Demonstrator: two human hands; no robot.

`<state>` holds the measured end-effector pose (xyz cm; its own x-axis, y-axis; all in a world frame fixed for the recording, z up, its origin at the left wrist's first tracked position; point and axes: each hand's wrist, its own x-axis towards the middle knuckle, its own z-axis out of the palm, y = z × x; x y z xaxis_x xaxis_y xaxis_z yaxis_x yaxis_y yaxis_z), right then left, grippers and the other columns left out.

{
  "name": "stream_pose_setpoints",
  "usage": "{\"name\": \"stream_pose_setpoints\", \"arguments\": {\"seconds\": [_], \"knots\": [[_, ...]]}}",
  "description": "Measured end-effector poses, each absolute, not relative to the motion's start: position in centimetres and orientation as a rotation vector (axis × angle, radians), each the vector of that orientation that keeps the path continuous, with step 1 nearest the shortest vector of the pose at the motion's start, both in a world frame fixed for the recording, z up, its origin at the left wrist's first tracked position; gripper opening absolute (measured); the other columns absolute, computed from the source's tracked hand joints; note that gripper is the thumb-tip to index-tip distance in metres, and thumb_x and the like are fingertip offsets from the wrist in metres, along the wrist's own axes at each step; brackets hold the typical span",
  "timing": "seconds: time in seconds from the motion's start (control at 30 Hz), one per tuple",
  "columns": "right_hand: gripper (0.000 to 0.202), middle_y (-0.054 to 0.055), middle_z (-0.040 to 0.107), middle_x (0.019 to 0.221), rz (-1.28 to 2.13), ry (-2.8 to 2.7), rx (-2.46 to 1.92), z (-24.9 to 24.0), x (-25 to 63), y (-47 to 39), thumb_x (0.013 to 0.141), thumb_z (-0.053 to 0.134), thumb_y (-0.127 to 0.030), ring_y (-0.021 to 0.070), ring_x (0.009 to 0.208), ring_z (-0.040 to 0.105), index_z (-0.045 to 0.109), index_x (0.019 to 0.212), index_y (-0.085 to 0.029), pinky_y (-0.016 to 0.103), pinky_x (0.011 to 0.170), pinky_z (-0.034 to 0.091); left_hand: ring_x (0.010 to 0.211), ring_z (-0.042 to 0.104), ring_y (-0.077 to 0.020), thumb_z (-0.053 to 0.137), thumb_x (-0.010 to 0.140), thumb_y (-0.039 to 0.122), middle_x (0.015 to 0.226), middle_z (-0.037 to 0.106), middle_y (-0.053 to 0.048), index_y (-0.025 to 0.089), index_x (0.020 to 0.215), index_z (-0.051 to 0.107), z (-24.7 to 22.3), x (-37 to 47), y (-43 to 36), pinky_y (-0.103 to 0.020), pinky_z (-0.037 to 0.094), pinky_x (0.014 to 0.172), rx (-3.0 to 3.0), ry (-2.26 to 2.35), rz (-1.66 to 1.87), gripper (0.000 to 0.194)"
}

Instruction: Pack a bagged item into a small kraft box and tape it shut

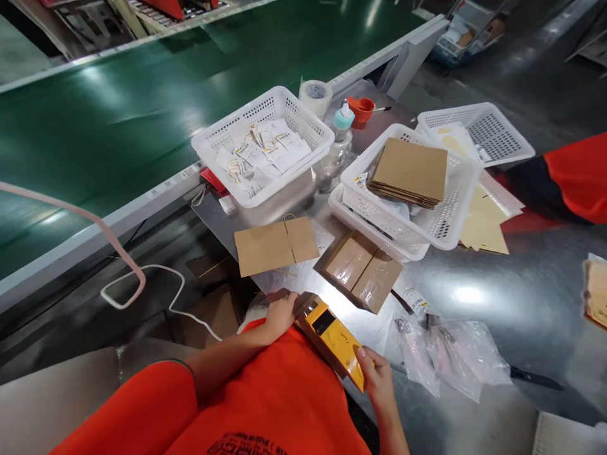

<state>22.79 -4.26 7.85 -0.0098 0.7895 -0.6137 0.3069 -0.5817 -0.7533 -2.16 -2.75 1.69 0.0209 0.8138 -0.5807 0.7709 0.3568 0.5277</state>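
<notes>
My right hand (378,378) grips the near end of a yellow tape dispenser (348,354). The dispenser lies along the top of a small brown cardboard box (322,349), close against my body at the table edge. My left hand (281,316) holds the far left end of that box, its fingers partly hidden. Just beyond it lies a flat piece of cardboard (265,246) with a thin loop at its back edge. A taped cardboard box (358,272) rests to its right on the metal table.
Behind are a white basket of labelled packets (265,199), tape rolls (315,95) and a basket holding cardboard sheets (455,208). Clear plastic bags (450,354) and a black-handled knife (535,377) lie right. A green conveyor (142,120) runs behind; another person's sleeve (578,177) reaches in.
</notes>
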Motion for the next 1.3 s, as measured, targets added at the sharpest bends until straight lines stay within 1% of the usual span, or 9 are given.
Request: {"name": "stream_pose_setpoints", "arguments": {"seconds": [0.1,0.17,0.27,0.4,0.5,0.6,0.77,0.93,1.3], "knots": [[0.063,-0.004,0.031,0.048,1.619,-1.153,-1.874,7.8,22.8,-4.2,0.062,0.06,-0.079,0.0091,0.046,0.026,0.04,0.049,-0.021,0.025,0.042,0.021,0.142,0.033,-0.0241,0.051,0.076,0.004,0.154,0.035,-0.01,0.022,0.144,0.037,2.5,-2.4,-3.8,-0.04,0.03,0.116,1.558,1.568,0.088,0.072],[0.062,-0.004,0.031,0.049,1.606,-1.16,-1.867,7.7,22.9,-4.2,0.063,0.06,-0.078,0.0091,0.046,0.026,0.04,0.049,-0.021,0.025,0.042,0.021,0.149,0.005,-0.0273,0.058,0.068,0.006,0.162,0.011,-0.007,0.023,0.151,0.023,2.6,-2.4,-4.2,-0.048,0.011,0.122,1.622,1.436,0.042,0.091],[0.062,-0.004,0.03,0.049,1.62,-1.147,-1.86,7.5,22.9,-4.2,0.063,0.06,-0.078,0.0092,0.046,0.026,0.041,0.049,-0.021,0.026,0.042,0.021,0.148,-0.009,-0.0358,0.068,0.066,0.022,0.162,0.001,-0.009,0.023,0.152,0.02,2.0,-2.7,-4.2,-0.063,-0.001,0.117,1.617,1.424,-0.075,0.099],[0.062,-0.004,0.033,0.05,1.641,-1.136,-1.865,7.6,22.9,-4.3,0.063,0.059,-0.079,0.0096,0.048,0.027,0.044,0.051,-0.02,0.026,0.044,0.021,0.146,-0.012,-0.0419,0.076,0.064,0.049,0.161,-0.004,-0.012,0.024,0.149,0.03,1.0,-3.4,-3.5,-0.071,-0.01,0.109,1.801,1.451,-0.03,0.1],[0.064,-0.004,0.032,0.05,1.631,-1.162,-1.878,8.0,22.8,-4.1,0.062,0.058,-0.082,0.0096,0.048,0.027,0.042,0.05,-0.021,0.026,0.045,0.021,0.147,-0.005,-0.0398,0.08,0.057,0.057,0.161,-0.005,-0.017,0.02,0.151,0.021,0.9,-3.5,-2.2,-0.065,0.001,0.115,1.829,1.366,0.052,0.117],[0.065,-0.004,0.032,0.049,1.637,-1.221,-1.875,8.5,22.4,-3.6,0.062,0.057,-0.082,0.0096,0.048,0.027,0.041,0.049,-0.021,0.026,0.045,0.021,0.147,0.016,-0.0333,0.082,0.056,0.054,0.16,0.013,-0.018,0.018,0.153,0.009,1.1,-3.2,-0.2,-0.051,0.016,0.119,1.84,1.152,0.168,0.127],[0.061,-0.003,0.04,0.051,1.722,-1.339,-1.896,9.8,22.1,-2.9,0.066,0.055,-0.079,0.0111,0.051,0.034,0.052,0.056,-0.018,0.025,0.047,0.026,0.134,0.04,-0.0336,0.083,0.054,0.054,0.144,0.045,-0.017,0.019,0.143,0.035,1.4,-2.9,2.3,-0.05,0.021,0.116,2.005,0.95,0.149,0.106],[0.055,-0.002,0.043,0.052,1.612,-1.422,-2.072,11.0,27.6,-5.7,0.066,0.059,-0.072,0.0123,0.053,0.038,0.054,0.055,-0.018,0.025,0.049,0.027,0.137,0.035,-0.0355,0.082,0.052,0.055,0.144,0.046,-0.016,0.02,0.141,0.034,1.2,-2.9,2.5,-0.062,-0.006,0.115,2.118,1.008,0.031,0.107],[0.051,-0.003,0.039,0.046,1.573,-1.247,-2.071,6.5,35.6,-11.1,0.062,0.066,-0.065,0.0114,0.049,0.035,0.053,0.048,-0.018,0.025,0.047,0.022,0.146,0.016,-0.038,0.084,0.051,0.052,0.151,0.035,-0.02,0.016,0.143,0.033,3.3,-2.5,2.5,-0.063,0.003,0.116,2.249,1.114,-0.279,0.111]]}}
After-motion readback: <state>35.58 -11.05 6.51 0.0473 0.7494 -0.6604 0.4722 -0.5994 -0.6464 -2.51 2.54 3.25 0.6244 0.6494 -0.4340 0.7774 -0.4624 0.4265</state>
